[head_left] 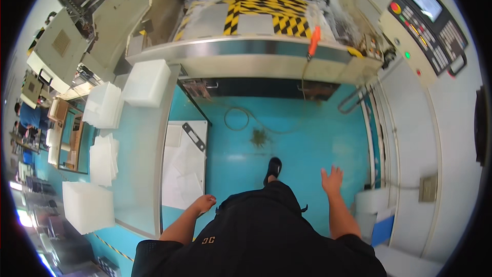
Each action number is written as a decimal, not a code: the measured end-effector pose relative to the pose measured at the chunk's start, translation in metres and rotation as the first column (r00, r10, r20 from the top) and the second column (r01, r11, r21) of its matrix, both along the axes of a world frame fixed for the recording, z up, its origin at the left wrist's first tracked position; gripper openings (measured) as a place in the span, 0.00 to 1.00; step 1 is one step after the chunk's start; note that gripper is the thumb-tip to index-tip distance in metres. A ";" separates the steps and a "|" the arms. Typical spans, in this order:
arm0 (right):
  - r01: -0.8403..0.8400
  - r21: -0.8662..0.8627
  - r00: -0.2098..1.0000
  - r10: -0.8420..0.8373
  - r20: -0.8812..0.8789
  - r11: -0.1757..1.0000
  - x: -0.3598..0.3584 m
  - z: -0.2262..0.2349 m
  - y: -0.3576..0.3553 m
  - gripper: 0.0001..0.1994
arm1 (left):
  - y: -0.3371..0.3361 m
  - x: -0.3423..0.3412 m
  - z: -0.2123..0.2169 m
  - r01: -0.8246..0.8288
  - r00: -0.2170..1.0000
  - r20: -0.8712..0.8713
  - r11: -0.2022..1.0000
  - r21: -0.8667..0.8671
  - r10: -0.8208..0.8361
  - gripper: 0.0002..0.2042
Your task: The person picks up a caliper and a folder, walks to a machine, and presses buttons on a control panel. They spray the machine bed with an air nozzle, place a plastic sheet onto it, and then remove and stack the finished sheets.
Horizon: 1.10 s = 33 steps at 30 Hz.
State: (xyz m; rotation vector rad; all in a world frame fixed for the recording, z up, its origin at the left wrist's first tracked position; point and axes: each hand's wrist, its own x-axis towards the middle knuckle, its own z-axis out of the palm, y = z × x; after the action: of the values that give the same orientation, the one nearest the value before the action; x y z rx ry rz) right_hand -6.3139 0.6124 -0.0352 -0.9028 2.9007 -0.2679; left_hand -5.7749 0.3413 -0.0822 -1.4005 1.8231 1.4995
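My left hand hangs low beside my body with its fingers curled in, and no object shows in it. It is nearest to the table on my left and the white board on that table's lower level. Out to the right, my right hand is held over the floor with its fingers apart and holds nothing. One black shoe shows ahead of my body on the teal floor.
Ahead stands a machine with a wide front ledge, striped tape and an orange air gun on a hose. A control panel is at right. White sheet stacks sit on the left table. A person is far left.
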 end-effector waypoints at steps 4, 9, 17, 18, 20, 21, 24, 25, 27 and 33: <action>-0.261 -0.343 0.957 0.196 -0.212 0.903 -0.141 0.102 -0.236 0.40 | -0.052 -0.053 0.013 -0.141 0.989 -0.038 0.990 -0.027 0.140 0.14; -0.438 -0.174 0.747 0.249 -0.616 0.882 -0.243 0.181 -0.416 0.38 | -0.116 -0.133 0.041 -0.260 0.948 -0.197 0.965 -0.022 0.251 0.14; 0.255 -0.846 0.752 0.454 0.477 0.468 -0.281 0.297 -0.519 0.19 | -0.239 -0.208 0.063 -0.323 0.866 -0.383 0.944 0.065 0.323 0.14; 0.249 -0.878 0.713 0.536 0.451 0.408 -0.273 0.336 -0.525 0.17 | -0.262 -0.214 0.065 -0.275 0.885 -0.383 0.961 0.035 0.267 0.13; -0.092 -0.601 0.762 0.445 0.470 0.794 -0.254 0.423 -0.530 0.17 | -0.311 -0.223 0.076 -0.212 0.901 -0.381 0.977 0.026 0.206 0.13; -0.076 -0.574 0.797 0.395 0.457 0.816 -0.240 0.455 -0.539 0.17 | -0.337 -0.229 0.083 -0.164 0.911 -0.386 0.986 -0.021 0.143 0.13; -0.631 0.139 0.762 0.576 0.296 0.763 -0.200 0.497 -0.581 0.20 | -0.406 -0.249 0.110 -0.078 0.919 -0.390 0.996 -0.033 0.059 0.13; -0.606 0.249 0.793 0.550 0.262 0.755 -0.188 0.498 -0.596 0.21 | -0.424 -0.255 0.120 -0.009 0.934 -0.358 0.997 -0.076 -0.019 0.13; -0.596 0.359 0.802 0.551 0.231 0.718 -0.172 0.499 -0.625 0.22 | -0.452 -0.266 0.139 0.110 0.947 -0.285 0.983 -0.148 -0.149 0.14; -0.589 0.476 0.799 0.557 0.225 0.653 -0.157 0.470 -0.694 0.23 | -0.492 -0.284 0.170 0.252 0.920 -0.271 0.956 -0.147 -0.284 0.18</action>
State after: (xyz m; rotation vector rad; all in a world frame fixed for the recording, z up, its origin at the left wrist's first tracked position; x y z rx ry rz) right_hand -6.4713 -0.0819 0.4349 -1.5654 2.2423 0.5221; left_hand -6.0593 -0.1504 0.0881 -0.9587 2.2011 1.5405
